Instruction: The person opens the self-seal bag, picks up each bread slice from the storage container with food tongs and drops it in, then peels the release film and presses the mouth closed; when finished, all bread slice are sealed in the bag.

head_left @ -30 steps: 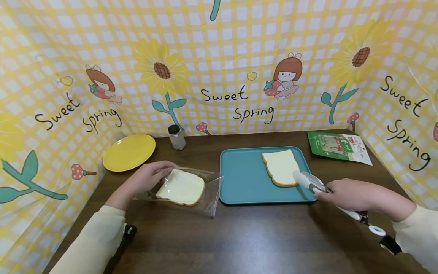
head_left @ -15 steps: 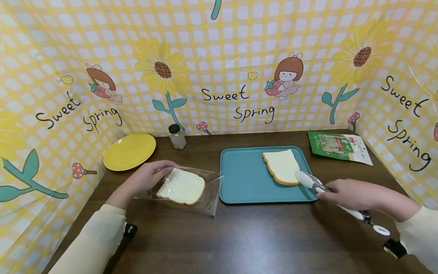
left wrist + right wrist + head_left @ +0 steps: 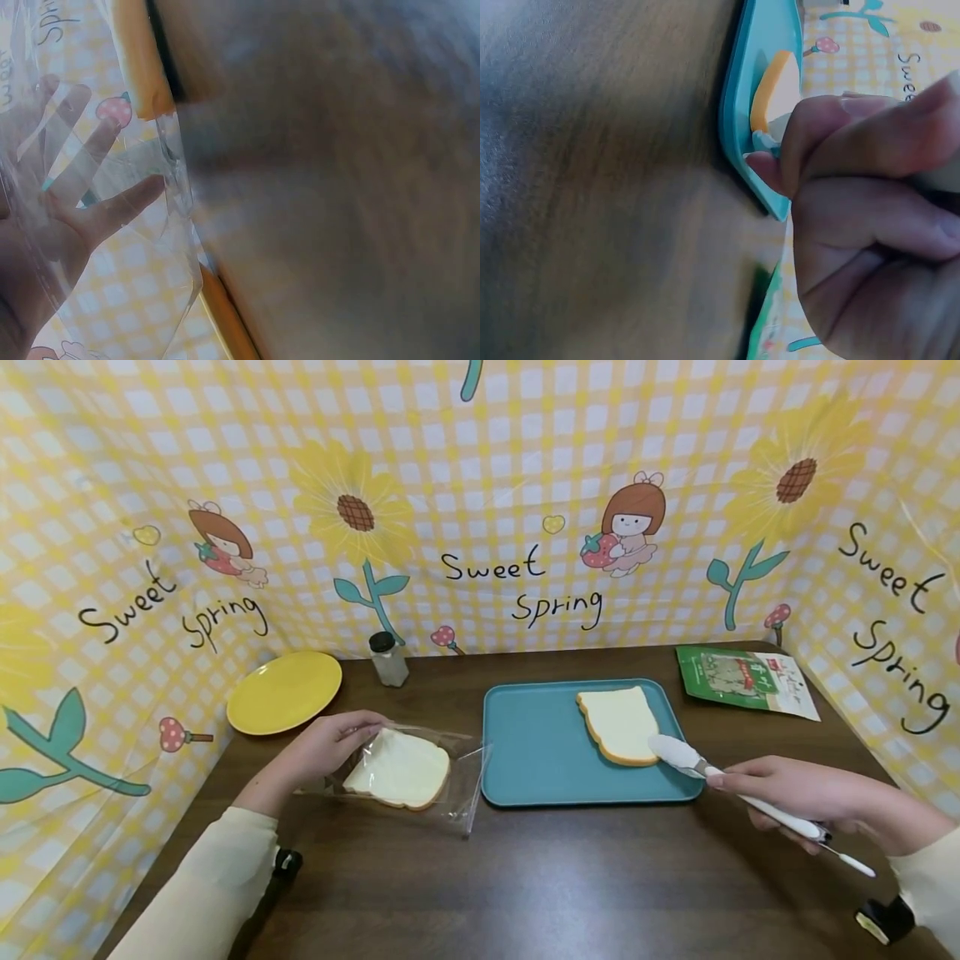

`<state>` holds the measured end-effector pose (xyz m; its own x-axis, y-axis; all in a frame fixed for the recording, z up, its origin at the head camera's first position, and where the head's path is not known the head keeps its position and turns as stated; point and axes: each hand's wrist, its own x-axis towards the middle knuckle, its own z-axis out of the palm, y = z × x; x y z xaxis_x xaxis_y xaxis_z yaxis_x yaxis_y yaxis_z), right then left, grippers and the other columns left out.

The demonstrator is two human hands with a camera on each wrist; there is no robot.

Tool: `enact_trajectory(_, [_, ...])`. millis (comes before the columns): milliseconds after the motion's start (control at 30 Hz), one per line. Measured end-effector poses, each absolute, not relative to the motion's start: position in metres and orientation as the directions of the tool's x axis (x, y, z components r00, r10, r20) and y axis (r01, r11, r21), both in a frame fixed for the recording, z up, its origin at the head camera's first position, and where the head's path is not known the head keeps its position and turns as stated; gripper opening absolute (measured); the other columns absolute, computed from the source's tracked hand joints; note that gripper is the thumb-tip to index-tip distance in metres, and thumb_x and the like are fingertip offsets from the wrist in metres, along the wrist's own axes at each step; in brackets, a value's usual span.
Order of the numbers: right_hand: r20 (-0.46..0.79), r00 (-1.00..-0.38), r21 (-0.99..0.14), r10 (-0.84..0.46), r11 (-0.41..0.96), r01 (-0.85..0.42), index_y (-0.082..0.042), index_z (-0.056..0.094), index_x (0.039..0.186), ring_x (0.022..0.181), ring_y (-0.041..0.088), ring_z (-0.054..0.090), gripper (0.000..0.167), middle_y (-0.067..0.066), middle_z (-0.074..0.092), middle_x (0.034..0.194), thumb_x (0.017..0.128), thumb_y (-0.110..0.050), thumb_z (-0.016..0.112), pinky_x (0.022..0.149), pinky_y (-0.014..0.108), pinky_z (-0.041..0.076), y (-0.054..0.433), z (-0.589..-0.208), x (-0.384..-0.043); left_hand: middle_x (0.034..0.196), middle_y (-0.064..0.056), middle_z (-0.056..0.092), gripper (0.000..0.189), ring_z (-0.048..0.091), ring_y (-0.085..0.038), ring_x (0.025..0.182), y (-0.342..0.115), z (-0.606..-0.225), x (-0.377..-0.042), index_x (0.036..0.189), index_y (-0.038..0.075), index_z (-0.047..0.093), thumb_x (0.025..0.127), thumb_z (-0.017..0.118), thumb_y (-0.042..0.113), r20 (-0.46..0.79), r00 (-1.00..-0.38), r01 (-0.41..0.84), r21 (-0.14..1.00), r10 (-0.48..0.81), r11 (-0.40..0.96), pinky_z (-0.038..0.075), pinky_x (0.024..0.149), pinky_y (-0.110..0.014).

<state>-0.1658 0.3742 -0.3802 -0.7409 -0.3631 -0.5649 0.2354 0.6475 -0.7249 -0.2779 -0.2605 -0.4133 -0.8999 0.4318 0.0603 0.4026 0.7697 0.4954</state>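
My right hand [image 3: 787, 789] grips white-tipped tongs [image 3: 678, 755] by their arms. The tongs' tips overlap the lower right edge of a bread slice [image 3: 618, 722], which lies on the right part of a blue tray [image 3: 525, 743]. In the right wrist view, curled fingers hide most of the tongs. On the left, my left hand [image 3: 341, 743] rests at the upper left of a clear plastic bag [image 3: 465, 777] with another bread slice [image 3: 405, 768] inside. Through the plastic in the left wrist view, the fingers [image 3: 127, 206] look straight and spread apart.
A yellow plate [image 3: 285, 693] stands at the back left, beside a black-lidded shaker [image 3: 388, 662]. At the back right lies a green and white food packet [image 3: 742, 681]. A patterned cloth [image 3: 480, 502] hangs behind and along both sides of the brown table [image 3: 540, 885].
My right hand has shifted slightly right and turned the tongs about their length, so they now show edge-on. The left hand and the bag have stayed in place.
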Motion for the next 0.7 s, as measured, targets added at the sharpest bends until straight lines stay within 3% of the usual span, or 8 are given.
enact_trajectory(300, [-0.509, -0.715, -0.822, -0.479, 0.516, 0.239, 0.004, 0.055, 0.136, 0.038, 0.003, 0.05, 0.05, -0.003, 0.056, 0.07, 0.118, -0.038, 0.036, 0.039, 0.021, 0.046, 0.388, -0.393, -0.169, 0.135, -0.003, 0.076, 0.027, 0.07, -0.024, 0.127, -0.262, -0.414, -0.278, 0.135, 0.023, 0.073, 0.113, 0.056, 0.022, 0.051, -0.903, 0.392, 0.504, 0.427, 0.769, 0.057, 0.106, -0.053])
enact_trajectory(533, [-0.525, -0.679, -0.844, -0.513, 0.416, 0.338, 0.007, 0.054, 0.13, 0.04, 0.001, 0.049, 0.056, -0.007, 0.055, 0.07, 0.118, -0.043, 0.033, 0.041, 0.02, 0.044, 0.391, -0.404, -0.168, 0.135, -0.003, 0.075, 0.028, 0.069, -0.023, 0.125, -0.264, -0.414, -0.278, 0.136, 0.023, 0.073, 0.113, 0.056, 0.023, 0.029, -0.908, 0.372, 0.512, 0.417, 0.774, 0.057, 0.106, -0.053])
enact_trajectory(700, [-0.499, -0.654, -0.867, -0.569, 0.33, 0.374, 0.0, 0.056, 0.141, 0.043, 0.001, 0.051, 0.054, -0.008, 0.054, 0.071, 0.119, -0.041, 0.03, 0.043, 0.018, 0.042, 0.391, -0.41, -0.164, 0.132, -0.002, 0.076, 0.027, 0.068, -0.021, 0.117, -0.264, -0.413, -0.278, 0.135, 0.025, 0.073, 0.113, 0.056, 0.023, 0.029, -0.911, 0.369, 0.507, 0.412, 0.779, 0.057, 0.102, -0.049])
